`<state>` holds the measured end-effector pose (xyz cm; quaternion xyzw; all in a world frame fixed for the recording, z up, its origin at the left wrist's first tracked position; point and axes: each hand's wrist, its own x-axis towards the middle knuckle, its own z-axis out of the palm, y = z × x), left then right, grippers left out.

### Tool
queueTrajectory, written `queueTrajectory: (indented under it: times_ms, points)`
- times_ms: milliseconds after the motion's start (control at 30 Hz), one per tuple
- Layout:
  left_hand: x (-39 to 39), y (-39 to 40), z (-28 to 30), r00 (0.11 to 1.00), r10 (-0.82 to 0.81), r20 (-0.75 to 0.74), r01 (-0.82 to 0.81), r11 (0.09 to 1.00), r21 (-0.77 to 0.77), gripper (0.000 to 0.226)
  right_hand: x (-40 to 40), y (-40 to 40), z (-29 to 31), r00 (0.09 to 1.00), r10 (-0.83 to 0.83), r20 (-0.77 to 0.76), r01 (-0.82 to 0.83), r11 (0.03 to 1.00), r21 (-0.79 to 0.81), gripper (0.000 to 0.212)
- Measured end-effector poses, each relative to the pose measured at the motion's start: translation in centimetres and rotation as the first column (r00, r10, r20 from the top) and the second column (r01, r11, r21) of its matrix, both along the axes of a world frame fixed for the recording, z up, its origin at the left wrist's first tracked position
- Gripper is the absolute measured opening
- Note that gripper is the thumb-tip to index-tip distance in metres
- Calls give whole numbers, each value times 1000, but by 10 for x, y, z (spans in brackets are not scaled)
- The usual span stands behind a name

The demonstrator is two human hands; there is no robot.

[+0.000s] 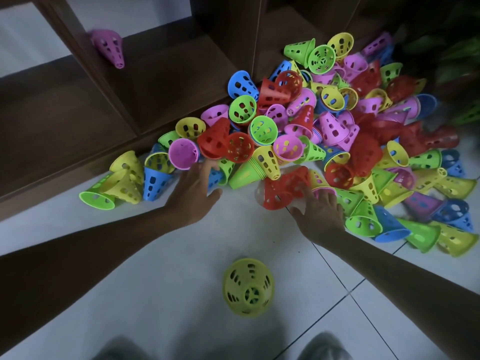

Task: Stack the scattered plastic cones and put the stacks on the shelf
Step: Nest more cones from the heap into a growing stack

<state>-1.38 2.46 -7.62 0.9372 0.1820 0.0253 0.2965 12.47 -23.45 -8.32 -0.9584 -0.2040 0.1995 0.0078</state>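
Reaching into cone pile (pixel 298 141) on floor (pixel 181 255), from 9 to 3 o'clock. Left hand (pixel 193 189) open, holding nothing; right hand (pixel 320 213) open, fingers (pixel 309 189) touching red cone (pixel 283 189). Yellow cone (pixel 248 287) apart at 6 o'clock; pink cone (pixel 109 46) on shelf (pixel 168 74). Gathering step, likely; next: gripping, nesting.

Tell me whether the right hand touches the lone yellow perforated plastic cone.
Apart: head view shows bare floor tile between the right hand and the lone yellow cone.
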Motion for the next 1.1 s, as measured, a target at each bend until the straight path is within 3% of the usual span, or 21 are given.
queueTrajectory:
  times_ms: [167,233,400,533,733,833,933,1100]
  points:
    - [5,-4,-3,993,-82,-82,82,997,-1,63,0,0,1,1000,-24,8,23,997,70,72]
    - [8,-5,-1,995,-62,-84,56,996,-69,66,-1,-2,3,999,-41,-3,41,992,116,69]
    - [11,-13,11,984,160,-77,-177,911,-371,56,-1,-17,8,997,-78,-18,80,961,264,64]
    - [0,-14,17,931,354,-85,-351,808,-473,38,-6,-31,20,993,-113,-43,121,913,390,52]
    - [-29,-23,39,840,540,-42,-454,659,-600,23,-24,-35,59,933,-274,-233,359,659,661,50]
    - [-41,-29,56,815,576,-55,-451,572,-685,15,-33,-25,78,932,-267,-245,360,598,716,56]
    - [-48,-34,79,831,556,-34,-395,544,-740,17,-44,-13,98,918,-238,-316,396,549,736,62]
    - [-52,-45,125,877,475,72,-231,549,-803,19,-68,4,127,842,-179,-509,539,328,776,60]
